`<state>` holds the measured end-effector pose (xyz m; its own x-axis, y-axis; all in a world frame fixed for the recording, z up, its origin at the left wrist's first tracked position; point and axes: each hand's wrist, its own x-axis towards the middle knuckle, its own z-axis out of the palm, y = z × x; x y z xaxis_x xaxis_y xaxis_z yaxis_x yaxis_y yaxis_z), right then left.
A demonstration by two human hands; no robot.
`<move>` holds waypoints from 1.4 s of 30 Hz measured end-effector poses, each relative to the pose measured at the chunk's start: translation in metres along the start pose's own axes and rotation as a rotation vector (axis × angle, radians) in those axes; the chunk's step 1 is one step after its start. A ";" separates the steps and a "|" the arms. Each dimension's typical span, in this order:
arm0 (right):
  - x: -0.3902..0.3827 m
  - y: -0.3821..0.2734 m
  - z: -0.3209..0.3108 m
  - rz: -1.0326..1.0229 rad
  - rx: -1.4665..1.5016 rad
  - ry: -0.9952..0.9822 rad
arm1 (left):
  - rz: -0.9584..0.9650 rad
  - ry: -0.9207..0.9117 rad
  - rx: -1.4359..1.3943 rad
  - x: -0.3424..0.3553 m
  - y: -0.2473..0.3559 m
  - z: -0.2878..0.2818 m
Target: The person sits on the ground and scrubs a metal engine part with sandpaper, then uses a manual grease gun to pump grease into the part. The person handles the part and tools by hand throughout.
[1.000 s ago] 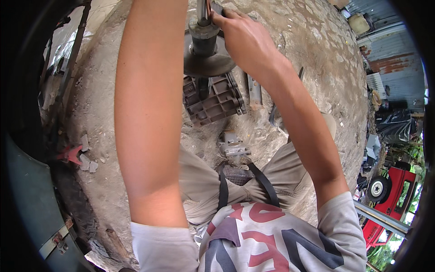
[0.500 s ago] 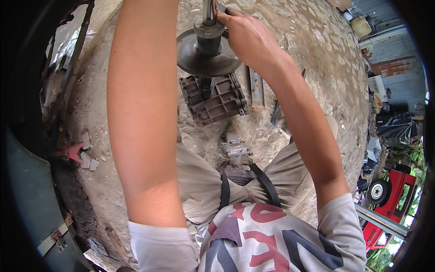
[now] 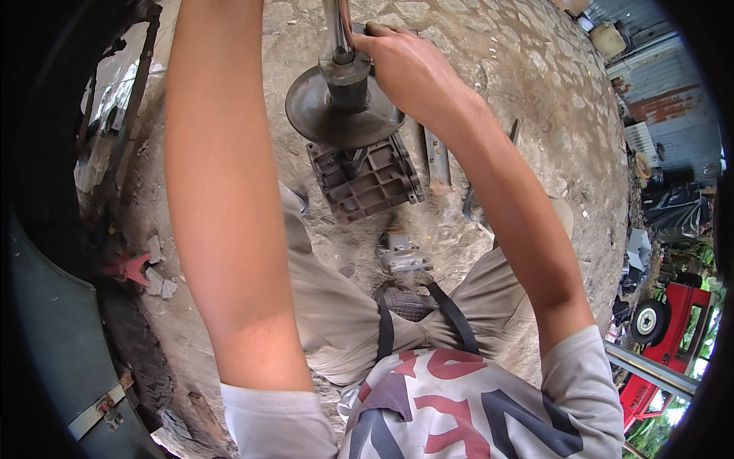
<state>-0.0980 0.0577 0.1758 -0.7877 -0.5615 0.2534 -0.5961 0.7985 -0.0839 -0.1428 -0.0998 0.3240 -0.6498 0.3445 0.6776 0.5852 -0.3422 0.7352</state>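
A shock absorber strut [image 3: 346,93] stands in front of me, with a shiny rod at its top and a wide dark dish [image 3: 310,115] around its body. My right hand [image 3: 417,73] is at the upper end, its fingers closed against the rod just above the collar; some fingertips are hidden. My left forearm [image 3: 222,176] runs up past the top edge, so my left hand is out of the picture. Below the dish, the strut's lower end overlaps a ribbed, dark cast metal block [image 3: 371,183] in this view.
A flat metal bar [image 3: 438,161] lies right of the block. A smaller grey metal part [image 3: 401,252] sits between my legs. At the left are a red metal piece [image 3: 134,269] and a grey panel [image 3: 53,321]. A red vehicle [image 3: 665,336] stands far right.
The strut's top and dish have shifted slightly left relative to the block, and my right hand has moved with them. My left forearm has swung left. The whole view has also shifted a little.
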 end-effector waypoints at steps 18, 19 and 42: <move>0.002 0.004 -0.001 0.057 0.175 -0.016 | -0.151 0.508 0.195 -0.008 -0.030 0.014; 0.003 0.005 -0.002 0.069 0.200 -0.037 | -0.201 0.474 0.193 -0.006 -0.027 0.008; -0.017 -0.007 0.010 -0.034 0.011 0.111 | -0.227 0.032 -0.230 -0.020 -0.011 -0.035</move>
<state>-0.0824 0.0595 0.1629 -0.7451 -0.5604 0.3616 -0.6246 0.7764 -0.0840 -0.1537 -0.1338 0.3016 -0.7685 0.4081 0.4928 0.3005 -0.4497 0.8411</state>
